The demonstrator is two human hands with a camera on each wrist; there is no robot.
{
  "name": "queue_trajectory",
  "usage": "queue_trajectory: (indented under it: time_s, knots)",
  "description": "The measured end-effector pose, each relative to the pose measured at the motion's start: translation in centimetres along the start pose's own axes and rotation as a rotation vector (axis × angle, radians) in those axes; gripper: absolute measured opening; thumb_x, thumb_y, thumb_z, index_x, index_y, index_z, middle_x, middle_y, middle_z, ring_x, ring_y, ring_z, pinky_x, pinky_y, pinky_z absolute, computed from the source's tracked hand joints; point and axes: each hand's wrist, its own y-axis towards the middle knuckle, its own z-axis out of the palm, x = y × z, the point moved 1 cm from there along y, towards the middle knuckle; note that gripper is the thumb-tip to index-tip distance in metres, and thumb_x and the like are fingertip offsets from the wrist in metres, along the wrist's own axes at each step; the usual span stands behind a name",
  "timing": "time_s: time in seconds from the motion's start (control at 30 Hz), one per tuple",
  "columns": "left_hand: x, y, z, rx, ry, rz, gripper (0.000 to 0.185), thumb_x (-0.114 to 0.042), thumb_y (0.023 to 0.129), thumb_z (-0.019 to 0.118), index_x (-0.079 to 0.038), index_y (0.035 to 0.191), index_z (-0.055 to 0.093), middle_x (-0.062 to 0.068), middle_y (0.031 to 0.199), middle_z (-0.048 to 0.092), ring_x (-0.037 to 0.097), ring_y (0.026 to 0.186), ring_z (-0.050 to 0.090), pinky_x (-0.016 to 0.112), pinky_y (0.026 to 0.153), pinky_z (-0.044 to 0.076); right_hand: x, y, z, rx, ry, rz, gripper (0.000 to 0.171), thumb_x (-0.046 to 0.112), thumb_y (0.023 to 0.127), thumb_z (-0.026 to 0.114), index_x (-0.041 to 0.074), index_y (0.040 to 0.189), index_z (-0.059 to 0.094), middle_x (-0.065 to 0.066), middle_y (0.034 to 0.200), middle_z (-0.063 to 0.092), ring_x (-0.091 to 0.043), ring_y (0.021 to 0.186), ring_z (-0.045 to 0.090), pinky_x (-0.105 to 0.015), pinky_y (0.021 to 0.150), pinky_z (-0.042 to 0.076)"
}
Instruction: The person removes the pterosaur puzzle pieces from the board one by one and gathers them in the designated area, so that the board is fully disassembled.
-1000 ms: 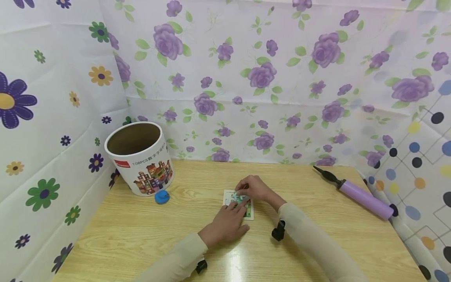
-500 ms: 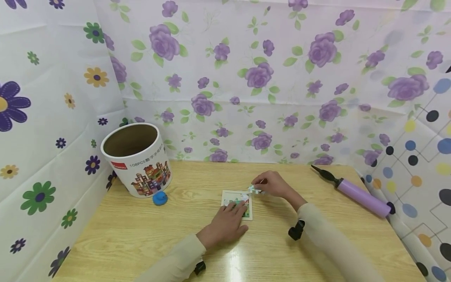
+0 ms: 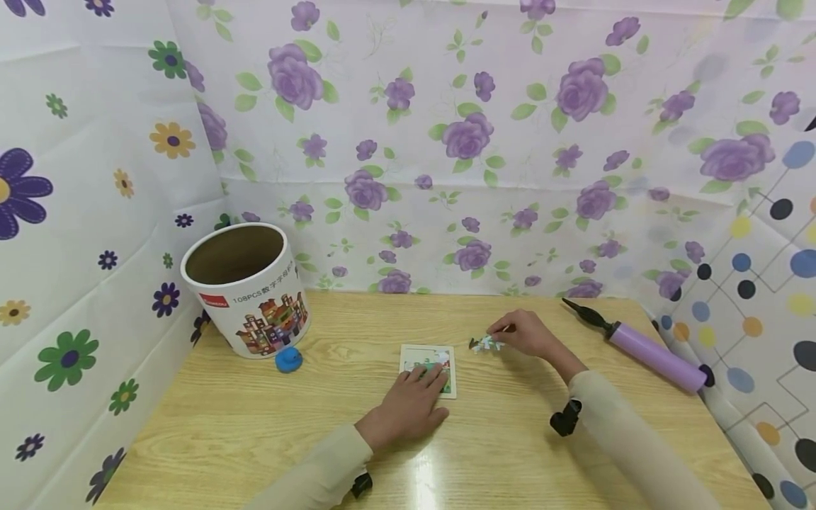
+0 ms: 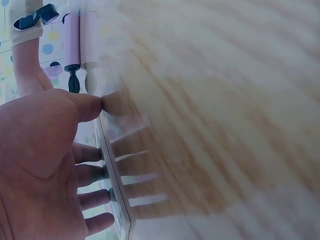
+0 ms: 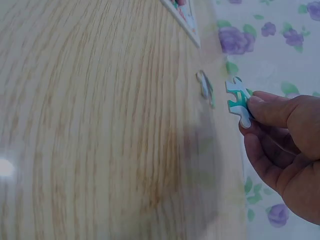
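My left hand [image 3: 411, 402] rests on a small white-framed jigsaw puzzle [image 3: 449, 386], its fingers laid out over the green picture and hiding part of it. In the left wrist view, the fingertips of that hand [image 4: 42, 160] touch the board's edge [image 4: 119, 192]. To the right of the board, my right hand [image 3: 525, 333] pinches a white and teal puzzle piece [image 5: 239, 102] between thumb and fingers, raised above the table. Another puzzle piece [image 5: 205, 89] shows beside it in the right wrist view.
A large white bucket [image 3: 274, 312] with printed building blocks stands at the back left, and a blue toy duck [image 3: 289, 359] sits before it. At the right lies a purple hand pump [image 3: 656, 356] with a black nozzle. Flowered cloth [image 3: 408, 142] hangs behind the wooden table [image 3: 255, 425].
My right hand has lifted a puzzle piece off the board and carried it to the right. The left hand has stayed on the puzzle.
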Motion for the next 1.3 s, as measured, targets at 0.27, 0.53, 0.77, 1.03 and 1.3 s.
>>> queue_trajectory:
  time_s: [0.27,0.53,0.77,1.03,1.3]
  knots:
    - [0.1,-0.1,0.2,0.0,-0.009,-0.005,0.064,-0.046,0.108,0.041,-0.012,0.161,0.034,0.007,0.167,0.031,0.032,0.15,0.033,0.053,0.116,0.035,-1.4,0.2,0.4,0.02,-0.006,0.041,0.013,0.012,0.094,0.074,0.011,0.105,0.082,-0.006,0.104,0.077,-0.02,0.09,0.071,-0.037,0.078,0.059]
    - [0.1,-0.1,0.2,-0.017,-0.02,0.009,0.063,-0.045,0.108,0.043,-0.01,0.16,0.035,0.009,0.166,0.032,0.035,0.15,0.034,0.056,0.114,0.036,-2.5,0.3,0.9,0.028,-0.023,0.055,0.014,0.012,0.096,0.072,0.01,0.106,0.082,-0.009,0.108,0.077,-0.024,0.094,0.071,-0.041,0.08,0.059]
    - [0.0,-0.2,0.0,-0.006,-0.019,-0.003,0.064,-0.046,0.107,0.044,-0.012,0.161,0.035,0.007,0.166,0.032,0.033,0.15,0.034,0.054,0.114,0.036,-3.3,0.5,1.3,0.027,-0.031,0.084,0.014,0.014,0.096,0.072,0.011,0.105,0.082,-0.008,0.109,0.077,-0.026,0.096,0.07,-0.044,0.082,0.058]
    - [0.1,0.0,0.2,-0.013,-0.007,-0.001,0.063,-0.046,0.108,0.043,-0.012,0.161,0.034,0.007,0.166,0.033,0.032,0.15,0.034,0.054,0.114,0.036,-3.2,0.4,1.3,0.025,-0.041,0.088,0.014,0.014,0.097,0.071,0.011,0.105,0.082,-0.007,0.107,0.077,-0.023,0.093,0.07,-0.043,0.081,0.058]
    - [0.2,-0.1,0.3,-0.001,0.009,-0.004,0.065,-0.047,0.108,0.042,-0.012,0.162,0.032,0.009,0.168,0.028,0.031,0.151,0.031,0.053,0.116,0.035,-2.0,0.4,1.3,-0.022,-0.027,0.067,0.019,0.018,0.098,0.071,0.009,0.112,0.079,-0.003,0.1,0.075,-0.019,0.088,0.069,-0.041,0.078,0.059]
